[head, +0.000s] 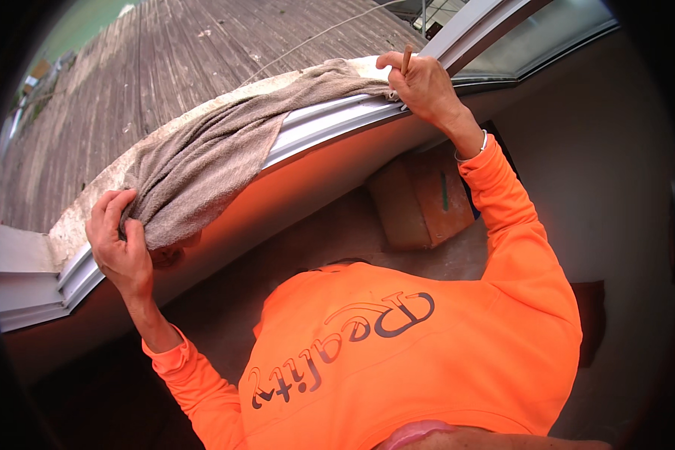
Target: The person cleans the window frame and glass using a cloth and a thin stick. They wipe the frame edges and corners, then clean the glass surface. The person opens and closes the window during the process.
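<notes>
A grey-brown towel (214, 146) lies bunched along the sill and over the white window frame's bottom track (326, 124). My left hand (118, 242) grips the towel's near left end between thumb and fingers, at the left part of the frame. At the upper right, my right hand (424, 84) is by the towel's other end, next to the upright of the frame. A short brown stick-like thing (406, 59) pokes up between its fingers; whether it is a cigarette or a small tool I cannot tell. The palm side of this hand is hidden.
Outside the window lies a weathered, ribbed roof or deck surface (146, 73) with a thin cable (315, 36) across it. A glass pane (534, 45) stands at the upper right. Indoors, a cardboard box (427, 202) sits on the floor below the window wall.
</notes>
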The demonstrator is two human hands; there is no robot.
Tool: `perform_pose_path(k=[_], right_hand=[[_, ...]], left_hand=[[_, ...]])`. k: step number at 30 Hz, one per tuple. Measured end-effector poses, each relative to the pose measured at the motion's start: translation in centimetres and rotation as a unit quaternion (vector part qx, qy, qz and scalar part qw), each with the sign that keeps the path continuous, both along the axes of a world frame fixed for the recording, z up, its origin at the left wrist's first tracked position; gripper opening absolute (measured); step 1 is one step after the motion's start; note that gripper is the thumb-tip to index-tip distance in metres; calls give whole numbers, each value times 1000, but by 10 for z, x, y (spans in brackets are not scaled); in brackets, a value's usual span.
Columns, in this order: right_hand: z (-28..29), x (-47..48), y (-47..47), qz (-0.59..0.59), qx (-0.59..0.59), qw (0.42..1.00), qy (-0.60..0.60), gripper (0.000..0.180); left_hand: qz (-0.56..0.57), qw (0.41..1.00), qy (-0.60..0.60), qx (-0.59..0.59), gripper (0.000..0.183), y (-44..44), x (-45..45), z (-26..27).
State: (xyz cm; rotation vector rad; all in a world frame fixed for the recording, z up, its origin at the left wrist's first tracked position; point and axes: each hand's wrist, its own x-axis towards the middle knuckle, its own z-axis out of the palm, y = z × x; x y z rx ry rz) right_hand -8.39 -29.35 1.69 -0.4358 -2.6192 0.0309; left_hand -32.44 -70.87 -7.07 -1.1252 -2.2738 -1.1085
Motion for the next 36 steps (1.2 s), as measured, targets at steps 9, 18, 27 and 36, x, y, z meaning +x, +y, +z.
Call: perform_pose_path(k=[9, 18, 27, 36], right_hand=[[-28, -21, -63, 159, -90, 983, 26, 11], [-40, -1, -17, 105, 56, 989, -90, 15], [-49, 16, -35, 154, 6, 987, 41, 9], [-49, 2, -54, 173, -90, 973, 126, 7]], left_hand=[[6, 1000, -14, -5, 40, 3, 1, -2], [-1, 1000, 1, 21, 40, 3, 5, 2], [23, 999, 28, 8, 41, 1, 2, -5], [11, 999, 33, -2, 40, 4, 3, 0]])
